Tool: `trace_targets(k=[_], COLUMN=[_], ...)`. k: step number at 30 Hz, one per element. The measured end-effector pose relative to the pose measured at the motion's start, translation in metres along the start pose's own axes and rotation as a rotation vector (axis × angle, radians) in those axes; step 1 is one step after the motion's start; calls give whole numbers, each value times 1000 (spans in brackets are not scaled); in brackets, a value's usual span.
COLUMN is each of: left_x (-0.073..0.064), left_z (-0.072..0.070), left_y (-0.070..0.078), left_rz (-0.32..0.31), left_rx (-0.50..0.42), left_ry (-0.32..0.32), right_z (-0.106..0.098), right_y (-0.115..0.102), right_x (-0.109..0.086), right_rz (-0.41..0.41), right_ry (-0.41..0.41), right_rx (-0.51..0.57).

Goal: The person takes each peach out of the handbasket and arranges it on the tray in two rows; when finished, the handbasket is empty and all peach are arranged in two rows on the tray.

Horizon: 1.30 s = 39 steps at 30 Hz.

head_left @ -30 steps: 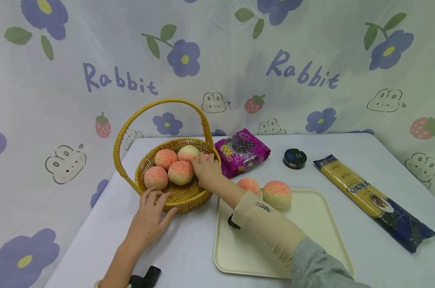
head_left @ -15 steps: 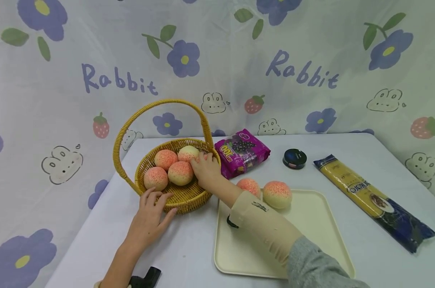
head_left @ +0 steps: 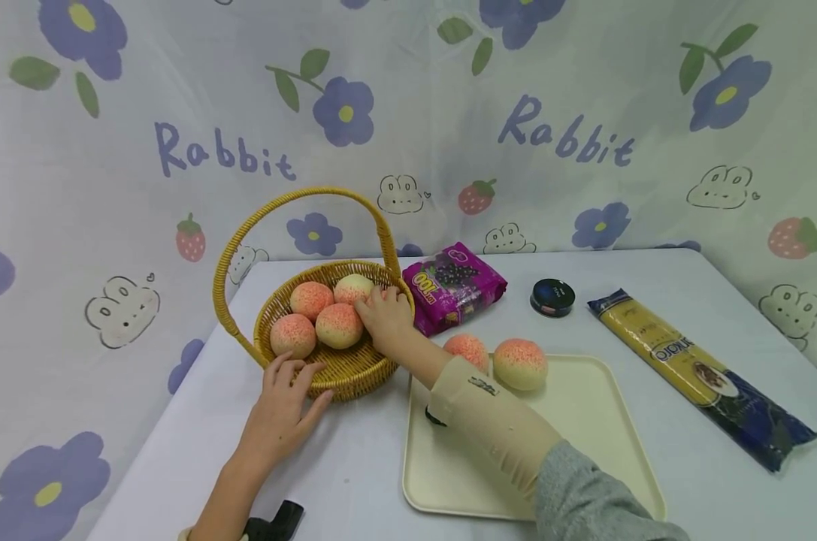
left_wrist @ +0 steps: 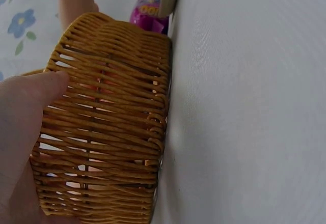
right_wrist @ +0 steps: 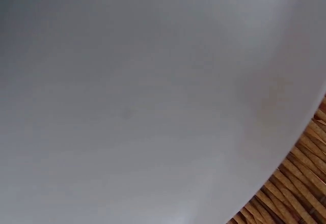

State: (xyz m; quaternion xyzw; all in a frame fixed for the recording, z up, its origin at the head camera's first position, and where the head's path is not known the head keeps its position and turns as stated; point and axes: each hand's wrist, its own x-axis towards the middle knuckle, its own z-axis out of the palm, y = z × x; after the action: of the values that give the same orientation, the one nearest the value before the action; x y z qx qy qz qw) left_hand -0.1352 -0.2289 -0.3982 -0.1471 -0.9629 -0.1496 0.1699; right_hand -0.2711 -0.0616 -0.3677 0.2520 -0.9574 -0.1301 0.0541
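A yellow wicker basket (head_left: 327,368) with a tall handle stands at the left of the table. Several pink-and-cream peaches (head_left: 340,325) lie inside it. My left hand (head_left: 282,409) holds the near rim, fingertips over the edge; in the left wrist view its thumb (left_wrist: 51,86) presses the outside of the woven wall (left_wrist: 112,122). At the basket's right side, my right hand (head_left: 389,321) curls over a peach, mostly hidden, with a little pink showing past the fingers. The right wrist view is mostly a blurred pale surface, with wicker (right_wrist: 295,183) at lower right.
A cream tray (head_left: 584,451) lies under my right forearm, with two peaches (head_left: 520,365) at its far edge. Behind are a purple grape-printed packet (head_left: 455,287) and a round dark case (head_left: 553,297). A long yellow-and-blue pasta packet (head_left: 702,376) lies at right.
Hands, basket and peaches keep almost the same places. The right forearm has shifted very slightly left, and the head view has moved a touch.
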Motion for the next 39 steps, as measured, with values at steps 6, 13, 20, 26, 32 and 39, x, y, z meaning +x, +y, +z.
trace_targets(k=[6, 13, 20, 26, 32, 39], left_x=[0, -1, -2, -1, -2, -2], left_z=[1, 1, 0, 0, 1, 1], left_y=[0, 0, 1, 0, 0, 0], left_rz=[-3, 4, -5, 0, 0, 7], left_rx=[2, 4, -2, -1, 3, 1], left_ry=[1, 9, 8, 13, 13, 20], right_z=[0, 0, 0, 1, -1, -2], right_y=[0, 1, 2, 2, 2, 3], right_x=[-1, -4, -6, -5, -5, -9], right_rz=[4, 15, 37, 45, 58, 51], right_ry=[18, 100, 228, 275, 300, 349], right_rx=[3, 29, 109, 155, 184, 208])
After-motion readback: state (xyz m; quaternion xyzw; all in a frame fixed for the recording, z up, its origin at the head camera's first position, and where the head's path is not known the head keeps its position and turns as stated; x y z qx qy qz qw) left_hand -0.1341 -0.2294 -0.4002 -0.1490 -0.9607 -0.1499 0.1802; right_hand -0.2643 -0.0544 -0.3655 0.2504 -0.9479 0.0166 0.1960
